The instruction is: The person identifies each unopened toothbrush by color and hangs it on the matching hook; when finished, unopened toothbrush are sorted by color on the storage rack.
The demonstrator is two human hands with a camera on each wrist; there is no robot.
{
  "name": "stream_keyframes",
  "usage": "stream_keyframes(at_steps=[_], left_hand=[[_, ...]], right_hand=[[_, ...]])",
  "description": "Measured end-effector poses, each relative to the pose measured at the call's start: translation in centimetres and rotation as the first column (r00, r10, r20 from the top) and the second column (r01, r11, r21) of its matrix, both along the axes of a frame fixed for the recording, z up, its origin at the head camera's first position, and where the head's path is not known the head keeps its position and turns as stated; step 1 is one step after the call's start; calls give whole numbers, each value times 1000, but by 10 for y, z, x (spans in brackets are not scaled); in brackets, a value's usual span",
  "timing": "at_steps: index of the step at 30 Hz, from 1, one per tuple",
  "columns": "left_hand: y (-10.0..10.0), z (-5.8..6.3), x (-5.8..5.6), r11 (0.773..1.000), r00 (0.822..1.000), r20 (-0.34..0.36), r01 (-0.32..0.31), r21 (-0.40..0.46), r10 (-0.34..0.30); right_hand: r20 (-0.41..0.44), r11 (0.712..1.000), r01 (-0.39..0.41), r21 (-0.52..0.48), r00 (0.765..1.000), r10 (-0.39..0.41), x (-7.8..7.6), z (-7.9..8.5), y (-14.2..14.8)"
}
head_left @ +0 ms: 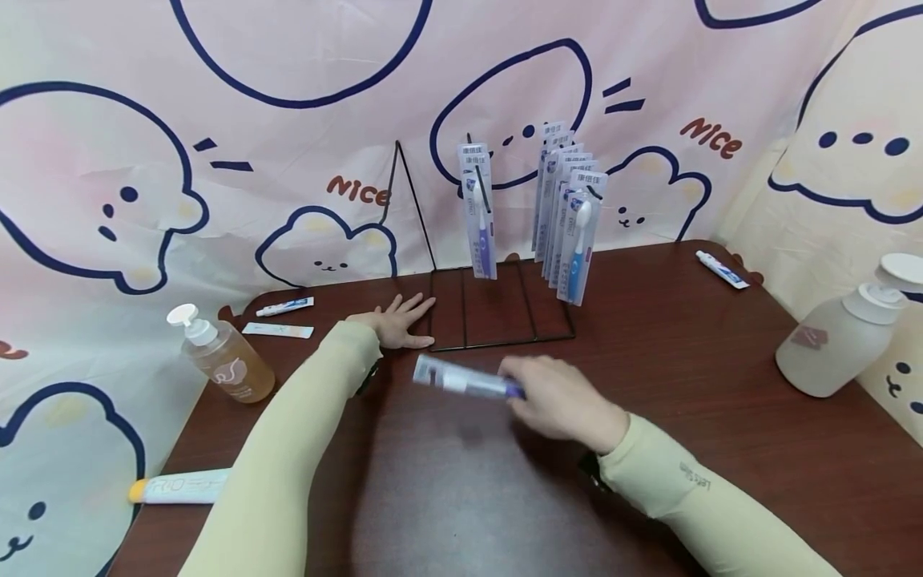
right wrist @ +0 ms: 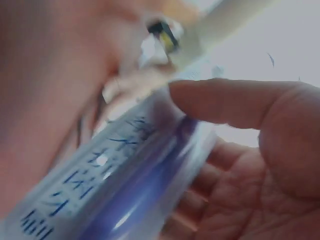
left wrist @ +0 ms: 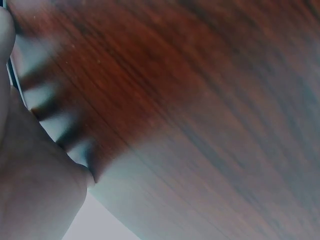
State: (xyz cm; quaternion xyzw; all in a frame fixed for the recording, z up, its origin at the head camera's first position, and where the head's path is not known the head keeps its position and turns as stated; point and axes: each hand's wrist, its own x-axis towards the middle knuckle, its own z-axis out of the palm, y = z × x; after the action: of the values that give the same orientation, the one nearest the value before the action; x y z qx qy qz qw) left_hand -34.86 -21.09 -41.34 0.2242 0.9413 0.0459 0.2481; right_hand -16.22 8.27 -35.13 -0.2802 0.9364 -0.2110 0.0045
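A packaged toothbrush (head_left: 469,380) with a purple handle is pinched between the thumb and fingers of my right hand (head_left: 558,401), over the table in front of the rack. In the right wrist view the toothbrush pack (right wrist: 115,185) shows blue printed characters. My left hand (head_left: 397,322) rests with spread fingers at the left side of the black wire rack (head_left: 465,312). On the rack's left hook hang a few purple toothbrush packs (head_left: 479,232); several more packs, the front toothbrush pack (head_left: 577,248) blue-handled, hang on the right hook.
An amber pump bottle (head_left: 238,369) stands at the left, near a small toothpaste tube (head_left: 285,307) and a flat sachet (head_left: 278,330). A larger tube (head_left: 180,487) lies near the left arm. At the right are another toothpaste tube (head_left: 723,269) and a frosted white bottle (head_left: 829,344).
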Motion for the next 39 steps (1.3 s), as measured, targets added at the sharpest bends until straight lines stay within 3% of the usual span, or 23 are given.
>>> stream_keyframes(at_steps=[6, 14, 21, 28, 39], left_hand=[[-1, 1, 0, 1000, 1000, -10, -5, -3, 5], [-2, -2, 1, 1000, 1000, 8, -27, 9, 27], [-2, -2, 2, 999, 999, 6, -32, 26, 32], [0, -1, 2, 1000, 1000, 3, -26, 5, 26], [1, 4, 5, 1000, 1000, -11, -11, -4, 11]], right_hand=[[5, 963, 91, -252, 996, -93, -21, 35, 22], [85, 901, 146, -409, 989, -122, -41, 56, 22], [99, 883, 165, -440, 986, -136, -54, 60, 13], [142, 881, 227, -414, 973, -183, -71, 54, 11], [173, 863, 243, -442, 968, -184, -124, 49, -3]])
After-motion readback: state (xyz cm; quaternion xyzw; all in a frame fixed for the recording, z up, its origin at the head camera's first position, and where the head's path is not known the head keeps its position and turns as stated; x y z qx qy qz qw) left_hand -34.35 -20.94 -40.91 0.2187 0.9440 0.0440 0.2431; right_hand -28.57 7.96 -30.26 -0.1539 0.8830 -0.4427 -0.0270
